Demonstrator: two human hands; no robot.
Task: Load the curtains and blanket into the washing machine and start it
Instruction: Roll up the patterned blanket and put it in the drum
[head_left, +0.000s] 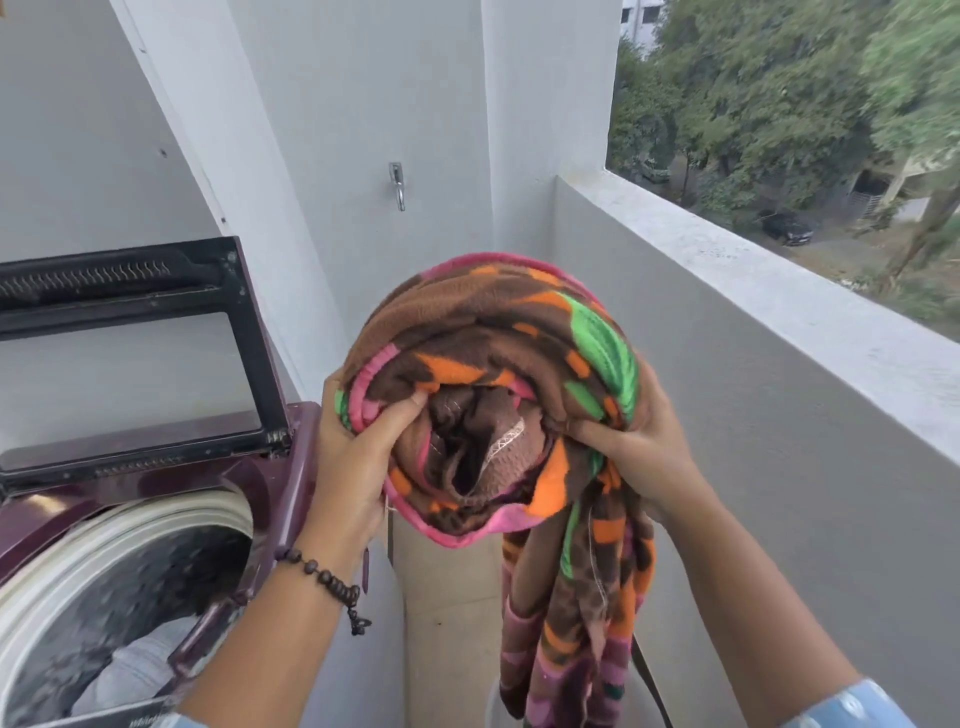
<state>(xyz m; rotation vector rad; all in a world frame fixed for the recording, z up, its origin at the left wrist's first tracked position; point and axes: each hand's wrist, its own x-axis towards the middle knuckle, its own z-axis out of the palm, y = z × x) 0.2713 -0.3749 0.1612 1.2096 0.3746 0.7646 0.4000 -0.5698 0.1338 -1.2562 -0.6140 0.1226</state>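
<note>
While one rolled blanket (493, 374) is held up just right of the one open washing machine (156, 519), the left hand (353, 457) and right hand (644, 447) grip its sides; pale laundry (135, 670) lies in the drum.

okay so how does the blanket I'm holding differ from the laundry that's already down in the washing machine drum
The blanket is brown with orange, green and pink patches; the laundry in the drum looks pale grey-white. The blanket is bundled up in the air, gripped by the left hand and right hand, beside the washing machine; the pale laundry already lies inside the drum. One end of the blanket hangs loose below the bundle; the pale laundry sits in a heap. Both are soft fabric.
</note>
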